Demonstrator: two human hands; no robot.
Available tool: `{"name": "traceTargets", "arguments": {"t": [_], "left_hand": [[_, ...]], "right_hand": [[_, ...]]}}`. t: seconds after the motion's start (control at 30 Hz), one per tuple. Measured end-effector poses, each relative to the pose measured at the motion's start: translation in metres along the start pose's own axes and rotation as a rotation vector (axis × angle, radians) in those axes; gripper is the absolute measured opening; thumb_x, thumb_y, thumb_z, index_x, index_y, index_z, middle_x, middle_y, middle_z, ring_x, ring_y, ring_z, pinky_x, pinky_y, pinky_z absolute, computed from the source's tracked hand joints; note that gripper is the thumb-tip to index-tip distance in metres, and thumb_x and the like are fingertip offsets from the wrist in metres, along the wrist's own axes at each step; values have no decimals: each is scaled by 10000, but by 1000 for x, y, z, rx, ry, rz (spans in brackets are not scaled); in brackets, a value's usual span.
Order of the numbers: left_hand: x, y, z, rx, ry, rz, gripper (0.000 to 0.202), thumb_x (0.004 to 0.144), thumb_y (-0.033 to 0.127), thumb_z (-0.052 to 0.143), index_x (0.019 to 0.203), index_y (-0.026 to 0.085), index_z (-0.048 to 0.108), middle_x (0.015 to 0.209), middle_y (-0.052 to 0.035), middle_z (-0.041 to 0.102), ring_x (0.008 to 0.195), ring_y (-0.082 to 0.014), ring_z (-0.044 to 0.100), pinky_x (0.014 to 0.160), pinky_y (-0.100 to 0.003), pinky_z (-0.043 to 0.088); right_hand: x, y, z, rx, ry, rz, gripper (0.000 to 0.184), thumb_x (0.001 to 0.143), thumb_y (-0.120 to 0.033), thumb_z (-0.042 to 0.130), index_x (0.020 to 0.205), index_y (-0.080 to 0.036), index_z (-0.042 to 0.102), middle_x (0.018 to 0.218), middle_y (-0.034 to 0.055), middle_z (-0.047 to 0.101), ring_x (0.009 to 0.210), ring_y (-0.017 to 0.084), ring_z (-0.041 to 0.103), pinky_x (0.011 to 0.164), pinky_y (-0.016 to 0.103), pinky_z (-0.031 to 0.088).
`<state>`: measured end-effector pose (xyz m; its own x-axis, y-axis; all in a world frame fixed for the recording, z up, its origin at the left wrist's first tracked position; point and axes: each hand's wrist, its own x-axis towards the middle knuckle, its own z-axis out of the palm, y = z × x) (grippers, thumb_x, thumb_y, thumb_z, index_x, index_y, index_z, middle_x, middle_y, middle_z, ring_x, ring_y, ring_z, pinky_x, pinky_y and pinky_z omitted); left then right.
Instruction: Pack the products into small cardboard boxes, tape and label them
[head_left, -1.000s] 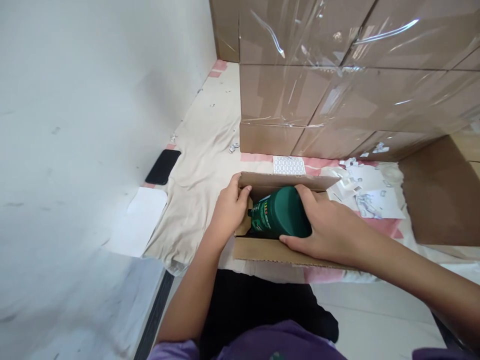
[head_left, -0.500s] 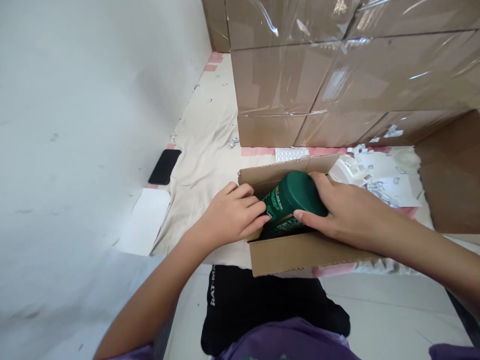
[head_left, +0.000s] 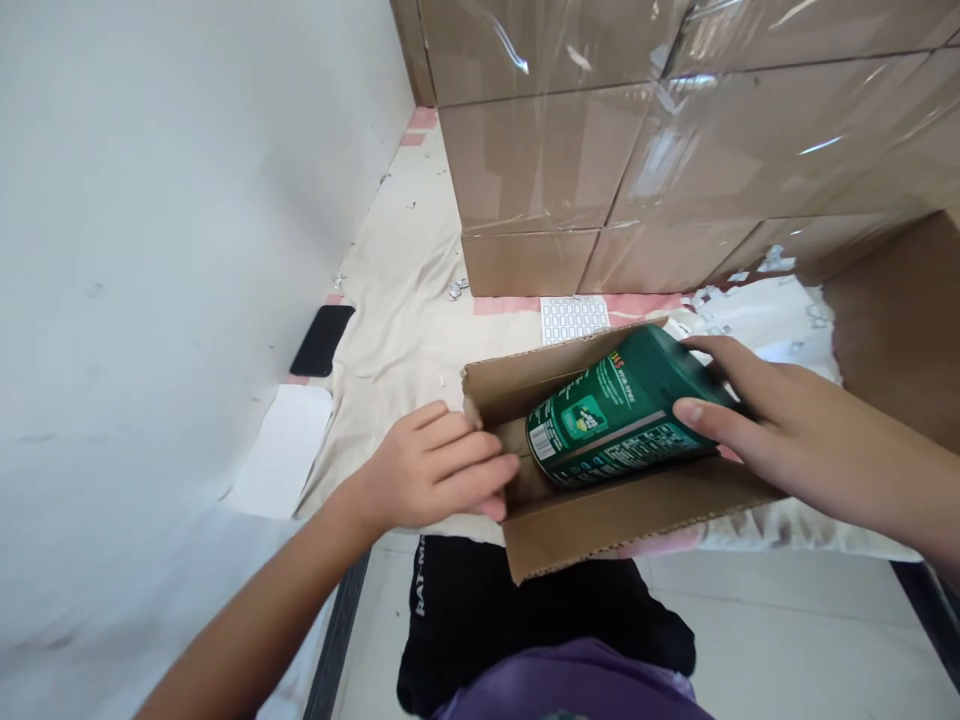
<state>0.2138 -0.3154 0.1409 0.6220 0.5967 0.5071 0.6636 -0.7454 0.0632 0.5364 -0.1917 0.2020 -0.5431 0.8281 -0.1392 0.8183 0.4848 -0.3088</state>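
My right hand (head_left: 765, 420) is closed around the lidded end of a green canister (head_left: 600, 420) with a printed label and a barcode. The canister lies tilted inside an open cardboard box (head_left: 600, 520), its barcode end lower and toward the left. At the box's left end, my left hand (head_left: 442, 465) is curled over the edge, gripping the cardboard. Its fingertips are partly hidden. The canister's far end is covered by my right hand.
Plastic-wrapped cartons (head_left: 540, 160) are stacked behind the box. A sheet of small labels (head_left: 574, 320) lies in front of them. To the left are a black phone (head_left: 322, 340) and white paper (head_left: 281, 450) beside the wall. Paper scraps (head_left: 776, 260) sit at the right.
The canister has come up and to the right in my right hand, showing more of its label and the box's inside. My left hand has shifted slightly left and down.
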Motion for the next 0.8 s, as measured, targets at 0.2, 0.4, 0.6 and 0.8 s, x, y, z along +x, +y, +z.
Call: {"name": "traceTargets", "arguments": {"t": [0.2,0.4,0.6,0.8], "left_hand": [[-55,33,42,-111,528,-388,309,1001,555,525,919,261,473,805,-3,712,624,-148,637,624,-331,480],[-71,54,74,-193,800,-597,307,971,556,577,992,276,453,894,-19,701,728,-168,666,670,-336,516],[-81,47,66,-280,725,-525,266,975,498,598,974,262,475,941,-32,707,773,-176,672,691,-348,520],[-92,48,66,-204,679,-580,275,994,540,529,1012,267,498,970,-55,735,832,-210,689,732,-398,544]], "right_hand": [[13,-8,-4,172,-87,-9,459,1035,-523,297,1319,-273,557,1039,116,740,814,300,690,656,391,549],[22,-39,13,-75,-340,-106,466,1039,-440,350,798,-195,663,796,102,712,712,255,674,639,368,504],[21,-57,33,-475,-317,-201,264,920,-138,504,755,-175,707,748,124,722,647,263,686,537,319,391],[32,-56,10,-646,-411,-442,204,820,-99,596,685,-181,725,723,101,727,628,240,658,569,330,383]]}}
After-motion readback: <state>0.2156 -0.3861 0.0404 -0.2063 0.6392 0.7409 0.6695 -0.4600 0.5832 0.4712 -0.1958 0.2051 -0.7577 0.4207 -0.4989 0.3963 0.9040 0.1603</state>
